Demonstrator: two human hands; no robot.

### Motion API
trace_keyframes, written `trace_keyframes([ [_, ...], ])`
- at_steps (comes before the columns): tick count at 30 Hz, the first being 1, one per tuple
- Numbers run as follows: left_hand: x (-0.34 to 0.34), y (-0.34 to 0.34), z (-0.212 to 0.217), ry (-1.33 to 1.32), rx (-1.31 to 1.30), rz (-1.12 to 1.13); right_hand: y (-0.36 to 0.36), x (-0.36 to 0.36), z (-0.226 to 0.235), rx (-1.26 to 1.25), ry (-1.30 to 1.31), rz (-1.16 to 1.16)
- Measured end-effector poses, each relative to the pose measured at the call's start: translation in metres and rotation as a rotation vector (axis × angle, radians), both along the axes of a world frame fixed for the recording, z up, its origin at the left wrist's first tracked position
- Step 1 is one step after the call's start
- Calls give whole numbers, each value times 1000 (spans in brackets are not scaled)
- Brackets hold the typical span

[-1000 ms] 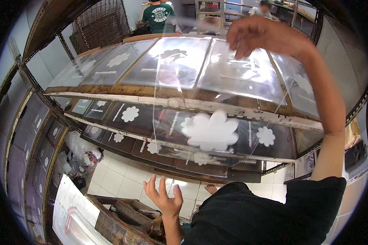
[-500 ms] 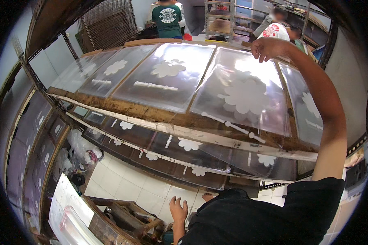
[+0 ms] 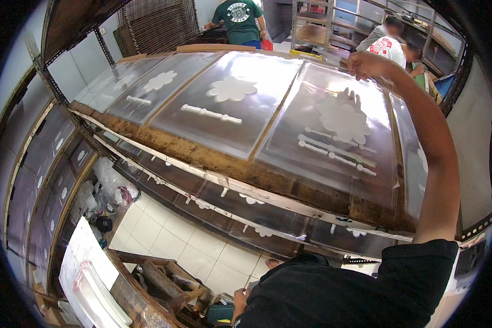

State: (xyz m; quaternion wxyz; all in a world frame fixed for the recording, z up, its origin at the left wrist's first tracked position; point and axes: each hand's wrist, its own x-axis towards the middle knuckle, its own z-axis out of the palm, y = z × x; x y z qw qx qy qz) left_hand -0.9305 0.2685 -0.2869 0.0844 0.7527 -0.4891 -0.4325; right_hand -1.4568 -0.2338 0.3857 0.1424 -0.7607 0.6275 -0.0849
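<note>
My right hand (image 3: 368, 64) reaches over the upper rack shelf with its fingers bent in a pinch at the far edge of a clear plastic sheet (image 3: 290, 123). A pale flower shape (image 3: 344, 117) and a pale beaded strip (image 3: 336, 157) are on that sheet; both look doubled, and I cannot tell a reflection from a second layer. Low beside my body, my left hand (image 3: 239, 302) is curled, partly hidden by the black shirt. What it holds, if anything, does not show. To the left lies another clear sheet (image 3: 218, 134) with the same shapes.
Wooden shelf edges (image 3: 197, 156) run across the metal rack, with more printed sheets below. A wooden stand (image 3: 172, 284) with a white board (image 3: 90, 262) is at lower left, near plastic bags (image 3: 106, 183). Several people work beyond the rack, one in a green shirt (image 3: 238, 22).
The plastic sheet under my right hand has shifted back and lies flatter. My left hand has drawn in and its spread fingers have curled. The view has shifted slightly.
</note>
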Motion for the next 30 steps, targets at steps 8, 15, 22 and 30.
trace_keyframes([
  [8,-7,2,-17,1,-15,77,2,-1,3,40,-289,3],
  [15,0,-17,-12,43,-119,70,32,17,11,171,-595,187],
  [22,7,-29,-12,19,-145,14,60,52,3,223,-487,187],
  [30,7,-17,-13,35,-112,4,47,-4,14,69,-343,94],
])
